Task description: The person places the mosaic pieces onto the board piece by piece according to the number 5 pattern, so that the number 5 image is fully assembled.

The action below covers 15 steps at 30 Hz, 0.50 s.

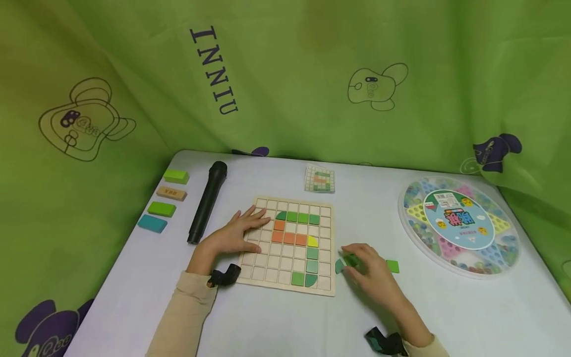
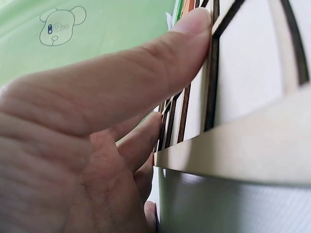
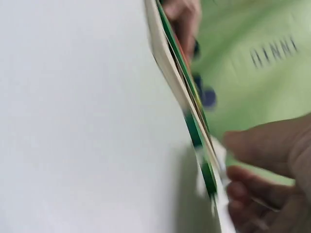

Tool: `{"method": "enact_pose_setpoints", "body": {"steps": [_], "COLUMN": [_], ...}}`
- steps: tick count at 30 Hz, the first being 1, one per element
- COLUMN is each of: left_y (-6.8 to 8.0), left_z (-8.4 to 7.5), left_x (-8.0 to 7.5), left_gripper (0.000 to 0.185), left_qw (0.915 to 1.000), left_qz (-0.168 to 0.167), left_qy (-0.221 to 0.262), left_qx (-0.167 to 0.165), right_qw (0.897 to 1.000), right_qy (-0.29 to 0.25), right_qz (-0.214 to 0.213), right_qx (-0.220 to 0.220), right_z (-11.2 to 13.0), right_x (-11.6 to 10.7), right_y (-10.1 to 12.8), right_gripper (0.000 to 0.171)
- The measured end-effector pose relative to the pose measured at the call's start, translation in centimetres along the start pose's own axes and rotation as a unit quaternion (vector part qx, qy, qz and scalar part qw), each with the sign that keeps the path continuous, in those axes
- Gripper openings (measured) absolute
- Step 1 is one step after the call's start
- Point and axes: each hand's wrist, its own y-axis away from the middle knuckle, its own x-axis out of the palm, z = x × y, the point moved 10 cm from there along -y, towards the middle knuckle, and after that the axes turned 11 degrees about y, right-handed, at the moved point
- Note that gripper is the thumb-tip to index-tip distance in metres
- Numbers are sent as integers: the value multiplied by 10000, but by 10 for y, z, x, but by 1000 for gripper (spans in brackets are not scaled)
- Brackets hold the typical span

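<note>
The left hand [image 1: 232,235] lies flat, fingers straight, on the left part of the wooden grid board [image 1: 290,245]. Right of the board, the right hand [image 1: 372,272] curls its fingertips around a green tile [image 1: 351,261] on the table [image 1: 285,317], another green tile [image 1: 393,266] just beside.

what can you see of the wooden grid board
The wooden grid board is a pale, square tray of small cells lying flat on the table. Green, orange and one yellow tile fill some cells in a winding line; most are bare. The left hand rests flat on its left edge.
</note>
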Motion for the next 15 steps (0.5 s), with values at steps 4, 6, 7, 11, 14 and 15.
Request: {"method": "enact_pose_setpoints", "body": {"steps": [4, 6, 7, 11, 14, 15], "left_y": [-1, -1, 0, 0, -1, -1], "left_z": [0, -1, -1, -1, 0, 0], "left_x": [-1, -2, -2, -2, -1, -1], "left_gripper": [82, 82, 82, 82, 83, 83], "left_qw": [10000, 10000, 10000, 10000, 10000, 10000], "left_qz": [5, -2, -5, -20, -14, -6], "left_qy": [-44, -38, -41, -25, -26, -27], "left_qx": [-28, -49, -61, -46, -18, -18], "right_qw": [9994, 9996, 9997, 9998, 9998, 9998], "right_qy": [46, 57, 84, 170, 190, 183], "right_qz": [203, 218, 184, 7, -56, -63], "right_qx": [269, 198, 144, 37, 41, 64], "right_z": [-26, -29, -29, -27, -28, -29], "right_x": [-1, -1, -2, -3, -3, -3], "right_y": [4, 4, 3, 3, 4, 5], "right_gripper": [40, 38, 36, 31, 30, 29]}}
